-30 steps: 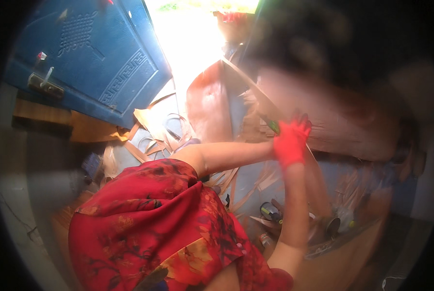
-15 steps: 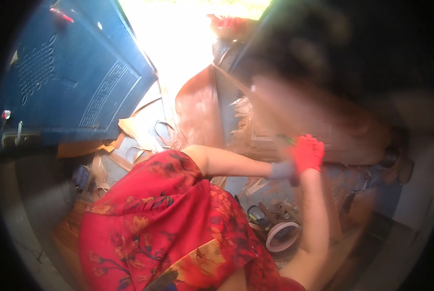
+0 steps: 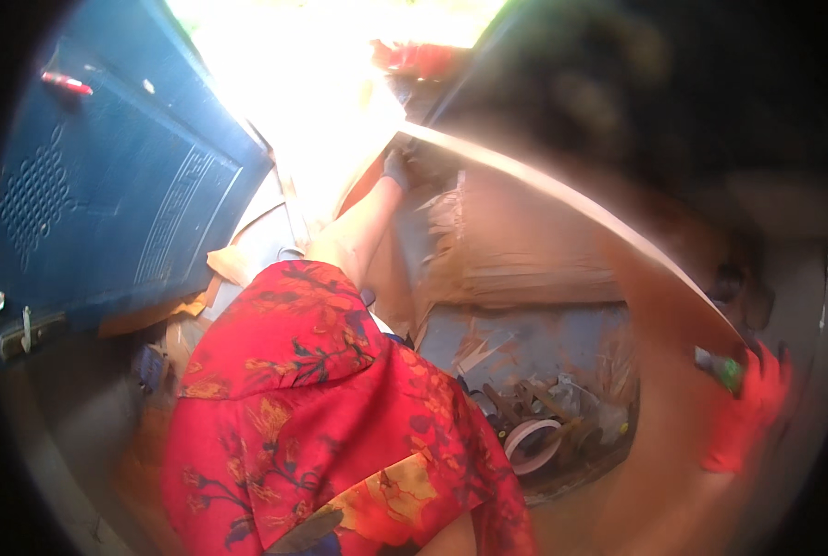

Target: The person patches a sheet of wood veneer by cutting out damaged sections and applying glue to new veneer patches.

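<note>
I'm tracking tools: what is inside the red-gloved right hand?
A green object with a pale end shows at the right hand; whatever lies deeper within the grip is covered.

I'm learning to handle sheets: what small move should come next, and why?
Perhaps steady the long, curved brown sheet with the left, grey-gloved hand: it is beside the upper end, while the right, red-gloved hand and a small green object are at the other.

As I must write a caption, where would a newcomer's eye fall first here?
Probably the red floral garment filling the lower middle comes first. Next is the brown sheet, its pale edge arching from the upper middle toward the red-gloved right hand at far right. An embossed blue door stands at left, beside bright glare at top.
</note>
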Demonstrator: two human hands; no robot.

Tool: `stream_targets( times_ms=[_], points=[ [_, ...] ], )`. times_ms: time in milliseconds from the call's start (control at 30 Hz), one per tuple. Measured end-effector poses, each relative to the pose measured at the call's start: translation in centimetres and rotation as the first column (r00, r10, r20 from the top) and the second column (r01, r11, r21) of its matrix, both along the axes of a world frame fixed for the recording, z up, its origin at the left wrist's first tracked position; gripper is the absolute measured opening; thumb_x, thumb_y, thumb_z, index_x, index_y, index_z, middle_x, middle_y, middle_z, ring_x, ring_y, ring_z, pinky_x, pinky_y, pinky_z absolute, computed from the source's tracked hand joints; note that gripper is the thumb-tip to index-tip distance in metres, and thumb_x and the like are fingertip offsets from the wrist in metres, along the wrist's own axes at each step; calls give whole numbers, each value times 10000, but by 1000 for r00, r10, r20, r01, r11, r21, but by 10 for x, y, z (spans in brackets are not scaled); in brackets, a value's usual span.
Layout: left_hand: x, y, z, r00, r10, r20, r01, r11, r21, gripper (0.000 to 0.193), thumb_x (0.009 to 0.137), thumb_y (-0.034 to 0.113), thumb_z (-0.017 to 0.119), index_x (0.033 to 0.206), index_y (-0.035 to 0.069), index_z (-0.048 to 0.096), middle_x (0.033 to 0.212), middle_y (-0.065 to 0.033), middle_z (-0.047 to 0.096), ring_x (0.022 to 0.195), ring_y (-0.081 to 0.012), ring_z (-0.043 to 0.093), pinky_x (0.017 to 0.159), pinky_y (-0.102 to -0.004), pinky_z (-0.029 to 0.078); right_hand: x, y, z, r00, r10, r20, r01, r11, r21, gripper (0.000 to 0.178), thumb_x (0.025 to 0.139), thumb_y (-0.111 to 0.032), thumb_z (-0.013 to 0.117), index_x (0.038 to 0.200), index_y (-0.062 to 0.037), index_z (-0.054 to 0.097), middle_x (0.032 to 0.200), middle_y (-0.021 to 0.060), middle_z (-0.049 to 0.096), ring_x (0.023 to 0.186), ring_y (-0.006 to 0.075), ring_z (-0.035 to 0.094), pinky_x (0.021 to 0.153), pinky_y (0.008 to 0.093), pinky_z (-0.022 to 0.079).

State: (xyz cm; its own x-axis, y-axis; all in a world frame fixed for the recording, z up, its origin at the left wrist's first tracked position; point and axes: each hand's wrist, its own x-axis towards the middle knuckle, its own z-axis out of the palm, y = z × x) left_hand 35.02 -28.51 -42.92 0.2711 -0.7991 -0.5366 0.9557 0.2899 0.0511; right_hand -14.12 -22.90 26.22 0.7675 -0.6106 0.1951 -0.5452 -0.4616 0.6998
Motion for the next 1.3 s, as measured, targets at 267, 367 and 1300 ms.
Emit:
stream_targets(
  times_ms=[267,367,1300],
  points=[
    [-46,-46,0,625,-114,772,-202,932,301,675,935,568,508,1444,135,412,1319,-176,512,1233,-348,529,1017,-582,415,-119,32,113,988,-25,-151,8,994,-113,278,879,-94,572,1117,26,650,1295,168,618,1300,434,484,1100,522,381],
    [-23,-39,-3,927,118,355,-178,974,140,731,940,606,465,1488,138,342,1416,-188,411,1300,-369,468,1031,-621,391,-154,53,119,977,-160,-143,149,985,-85,301,887,-110,584,1148,24,651,1309,175,616,1304,429,485,1105,526,377],
    [-562,251,352,407,-807,428,825,124,-551,718,925,569,598,1450,89,503,1509,-155,484,1433,-482,316,1165,-717,179,-411,478,-127,569,-635,522,712,698,74,318,751,-126,665,1067,-88,666,1227,66,643,1184,326,566,1049,506,445]
  ],
)
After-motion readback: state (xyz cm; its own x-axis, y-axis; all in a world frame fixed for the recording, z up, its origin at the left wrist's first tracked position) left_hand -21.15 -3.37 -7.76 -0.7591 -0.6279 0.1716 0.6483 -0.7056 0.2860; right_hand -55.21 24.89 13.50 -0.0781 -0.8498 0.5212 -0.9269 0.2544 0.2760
